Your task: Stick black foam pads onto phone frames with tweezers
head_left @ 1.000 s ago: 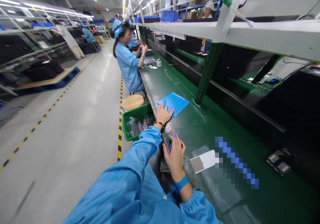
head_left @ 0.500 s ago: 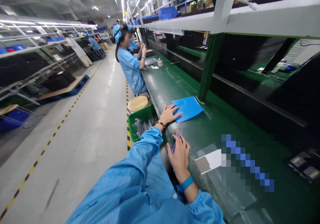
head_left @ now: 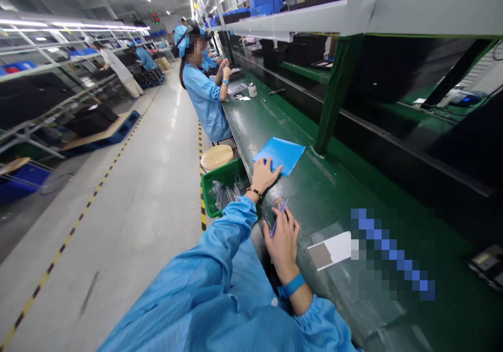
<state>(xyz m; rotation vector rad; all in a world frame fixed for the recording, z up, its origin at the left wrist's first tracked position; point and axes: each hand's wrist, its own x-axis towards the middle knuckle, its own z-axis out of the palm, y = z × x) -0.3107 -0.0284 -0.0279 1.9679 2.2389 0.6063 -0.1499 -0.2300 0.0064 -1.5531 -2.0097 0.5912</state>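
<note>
My left hand [head_left: 264, 177] lies with its fingers apart on the near edge of a bright blue sheet [head_left: 283, 155], which rests flat on the green bench [head_left: 271, 119]. Closer to my body, my right hand [head_left: 284, 241] is closed around slim purple tweezers [head_left: 280, 218], their pointed end up and away from me. The palm side of this hand is hidden. To its right, a white and grey card [head_left: 334, 250] lies over clear plastic film [head_left: 349, 284]. Beside that is a blurred-out patch with a blue diagonal strip.
A green bin [head_left: 208, 187] with clear plastic pieces stands left of the bench edge, by a round wooden stool [head_left: 217, 157]. A co-worker in blue [head_left: 204, 98] sits farther along. A green post [head_left: 332, 100] rises beyond the sheet; a dark device [head_left: 487, 265] lies far right.
The blue sheet has slid away from me and to the left, turning slightly. My left hand has shifted a little with it. My right hand keeps the tweezers in nearly the same place.
</note>
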